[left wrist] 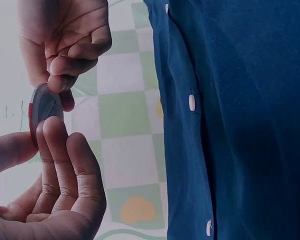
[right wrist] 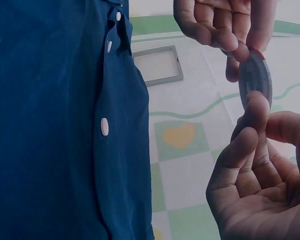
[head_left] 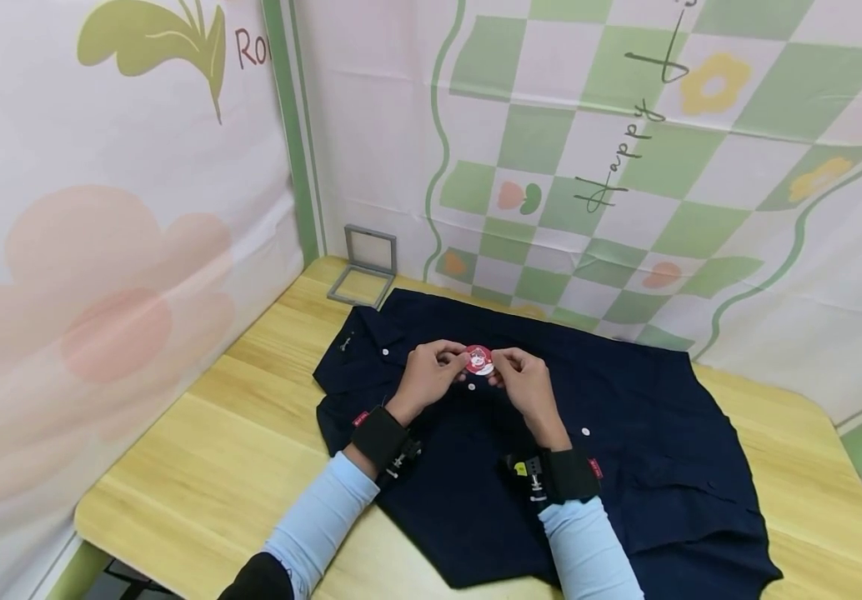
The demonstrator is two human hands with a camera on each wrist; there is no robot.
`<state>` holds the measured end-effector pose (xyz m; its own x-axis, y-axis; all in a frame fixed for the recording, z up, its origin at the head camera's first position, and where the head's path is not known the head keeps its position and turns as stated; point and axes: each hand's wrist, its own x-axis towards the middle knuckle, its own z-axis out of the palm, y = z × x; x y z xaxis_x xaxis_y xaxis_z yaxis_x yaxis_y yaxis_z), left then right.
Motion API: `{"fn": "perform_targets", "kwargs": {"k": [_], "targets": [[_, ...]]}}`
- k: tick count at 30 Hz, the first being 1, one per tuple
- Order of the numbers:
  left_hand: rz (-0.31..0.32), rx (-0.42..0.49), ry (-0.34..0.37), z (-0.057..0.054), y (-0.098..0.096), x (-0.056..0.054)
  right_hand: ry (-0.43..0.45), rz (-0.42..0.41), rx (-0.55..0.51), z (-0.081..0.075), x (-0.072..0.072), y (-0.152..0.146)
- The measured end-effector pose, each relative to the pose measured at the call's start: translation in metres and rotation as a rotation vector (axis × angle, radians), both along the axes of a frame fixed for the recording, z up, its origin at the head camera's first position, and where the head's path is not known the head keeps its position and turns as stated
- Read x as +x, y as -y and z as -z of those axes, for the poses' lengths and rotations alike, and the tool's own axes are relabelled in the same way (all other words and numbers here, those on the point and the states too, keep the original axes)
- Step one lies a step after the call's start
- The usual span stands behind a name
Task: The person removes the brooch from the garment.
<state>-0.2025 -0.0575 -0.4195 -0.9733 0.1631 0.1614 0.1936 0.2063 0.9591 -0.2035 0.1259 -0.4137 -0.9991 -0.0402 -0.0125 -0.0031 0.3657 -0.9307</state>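
Observation:
Both hands hold a round red badge (head_left: 479, 360) with a white printed figure on its face, above a navy button-up shirt (head_left: 649, 425). At the badge's left edge, the left hand (head_left: 425, 375) pinches it between thumb and fingers. Its right edge is pinched by the right hand (head_left: 530, 385). Seen edge-on in the left wrist view, the badge (left wrist: 39, 107) shows a grey back, with left-hand fingertips (left wrist: 54, 129) against it. In the right wrist view a right-hand finger touches the grey back of the badge (right wrist: 257, 75). Whether a pin there is undone cannot be told.
The shirt lies spread on a wooden table (head_left: 236, 433), collar to the left, white buttons (head_left: 585, 432) along its front. A grey hinged frame (head_left: 362, 279) stands unfolded at the back left corner. Printed cloth walls (head_left: 371, 108) border the table's left and back.

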Motion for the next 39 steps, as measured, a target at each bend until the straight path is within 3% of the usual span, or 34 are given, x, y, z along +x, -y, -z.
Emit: {"fn": "perform_targets", "kwargs": {"k": [12, 21, 25, 32, 39], "targets": [[-0.136, 0.001, -0.036, -0.009, 0.034, -0.003, -0.100, -0.169, 0.029, -0.012, -0.009, 0.015], [-0.253, -0.011, -0.038, -0.013, 0.062, -0.005, -0.132, -0.322, 0.084, -0.011, -0.010, 0.043], [-0.264, 0.019, -0.019, -0.015, 0.066, -0.007, -0.156, -0.358, 0.082, -0.012, -0.012, 0.050], [-0.289, 0.084, 0.032, -0.017, 0.069, -0.022, -0.152, -0.379, 0.075, -0.014, -0.010, 0.055], [-0.313, 0.158, 0.136, -0.014, 0.083, -0.051, -0.137, -0.432, 0.081, -0.007, -0.016, 0.071]]}}
